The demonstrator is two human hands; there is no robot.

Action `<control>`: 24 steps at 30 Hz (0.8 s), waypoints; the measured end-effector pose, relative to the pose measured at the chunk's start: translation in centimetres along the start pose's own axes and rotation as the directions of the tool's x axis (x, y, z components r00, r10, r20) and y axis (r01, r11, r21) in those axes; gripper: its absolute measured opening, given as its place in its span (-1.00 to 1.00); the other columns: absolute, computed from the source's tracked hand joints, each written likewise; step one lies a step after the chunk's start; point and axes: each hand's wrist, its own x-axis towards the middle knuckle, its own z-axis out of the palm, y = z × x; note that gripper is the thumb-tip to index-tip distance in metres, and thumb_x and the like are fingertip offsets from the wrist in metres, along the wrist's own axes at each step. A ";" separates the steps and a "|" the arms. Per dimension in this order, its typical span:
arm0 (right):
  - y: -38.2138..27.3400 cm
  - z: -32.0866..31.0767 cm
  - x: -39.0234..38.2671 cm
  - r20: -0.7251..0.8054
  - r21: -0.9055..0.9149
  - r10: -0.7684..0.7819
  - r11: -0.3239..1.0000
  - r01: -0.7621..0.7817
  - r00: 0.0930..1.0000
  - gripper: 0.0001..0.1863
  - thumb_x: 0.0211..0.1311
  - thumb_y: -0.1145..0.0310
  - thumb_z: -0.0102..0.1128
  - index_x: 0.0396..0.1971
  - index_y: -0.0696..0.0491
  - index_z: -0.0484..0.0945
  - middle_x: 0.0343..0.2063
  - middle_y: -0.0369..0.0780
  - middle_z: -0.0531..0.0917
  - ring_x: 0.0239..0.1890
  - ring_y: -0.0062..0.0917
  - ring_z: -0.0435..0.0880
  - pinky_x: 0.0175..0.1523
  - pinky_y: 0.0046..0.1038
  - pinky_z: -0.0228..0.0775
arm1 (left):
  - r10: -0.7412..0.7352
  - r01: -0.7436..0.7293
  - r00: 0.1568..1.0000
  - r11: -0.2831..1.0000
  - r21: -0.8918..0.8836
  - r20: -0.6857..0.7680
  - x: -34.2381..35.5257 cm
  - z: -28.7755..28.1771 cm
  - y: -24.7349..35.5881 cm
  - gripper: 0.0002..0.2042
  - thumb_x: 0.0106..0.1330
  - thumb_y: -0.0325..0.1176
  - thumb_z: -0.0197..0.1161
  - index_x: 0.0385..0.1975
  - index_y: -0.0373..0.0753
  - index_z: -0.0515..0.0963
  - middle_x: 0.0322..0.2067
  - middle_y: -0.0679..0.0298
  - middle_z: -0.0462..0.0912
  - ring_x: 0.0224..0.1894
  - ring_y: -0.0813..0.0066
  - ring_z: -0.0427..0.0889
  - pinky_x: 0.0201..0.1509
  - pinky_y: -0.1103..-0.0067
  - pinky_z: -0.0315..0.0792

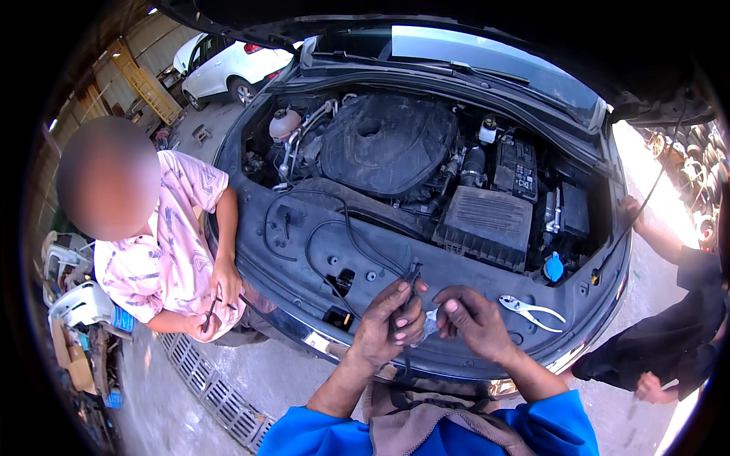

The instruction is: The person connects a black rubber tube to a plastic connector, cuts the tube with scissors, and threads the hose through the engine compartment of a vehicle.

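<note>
My left hand (391, 325) is closed around a thin black cable (348, 220), whose dark end sticks up above the fingers. The cable runs in loose loops over the car's black front panel (304, 224). Close beside it my right hand (477, 323) is closed, thumb against curled fingers, at a small whitish, see-through piece (430, 325) between the two hands. What exactly that piece is, I cannot tell. A pair of slip-joint pliers (532, 312) with pale handles lies on the panel to the right of my right hand.
An open engine bay holds an engine cover (388, 144), an air filter box (487, 220), a battery (517, 167) and a blue cap (553, 267). A person in a pink shirt (175, 228) stands left, holding a thin dark piece. Another person in dark clothes (661, 327) stands right, by the hood prop rod (658, 178).
</note>
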 end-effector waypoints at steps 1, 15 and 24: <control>0.6 0.3 0.0 0.015 0.011 -0.006 1.000 0.006 1.000 -0.68 0.46 0.23 -0.04 -0.04 0.19 0.41 -0.42 -0.26 0.58 -0.40 -0.66 0.58 -0.27 -0.60 0.50 | 0.027 -0.024 0.999 0.998 -0.061 0.044 0.4 -0.5 -0.1 -0.70 0.46 -0.20 0.02 -0.05 -0.33 0.42 -0.64 0.40 0.31 -0.66 0.61 0.31 -0.63 0.67 0.17; 4.8 5.3 -0.4 -0.160 0.197 0.043 0.980 -0.011 0.986 -0.75 0.30 0.41 0.21 -0.12 0.20 0.42 -0.50 -0.28 0.58 -0.46 -0.70 0.53 -0.34 -0.60 0.44 | 0.353 -0.311 0.910 0.928 0.204 -0.219 3.9 0.0 -1.0 -0.90 0.26 -0.45 0.30 -0.36 -0.32 0.54 -0.52 0.25 0.57 -0.44 0.44 0.62 -0.37 0.62 0.51; 4.9 6.1 -0.9 -0.320 -0.067 -0.198 0.980 0.186 0.927 -0.85 0.26 0.51 0.22 -0.23 0.23 0.50 -0.42 -0.23 0.62 -0.35 -0.65 0.59 -0.26 -0.54 0.45 | 0.502 -0.467 0.865 0.786 0.405 0.022 1.5 1.0 -1.3 -0.88 0.25 -0.50 0.30 -0.30 -0.36 0.52 -0.38 0.18 0.64 -0.34 0.47 0.66 -0.24 0.62 0.56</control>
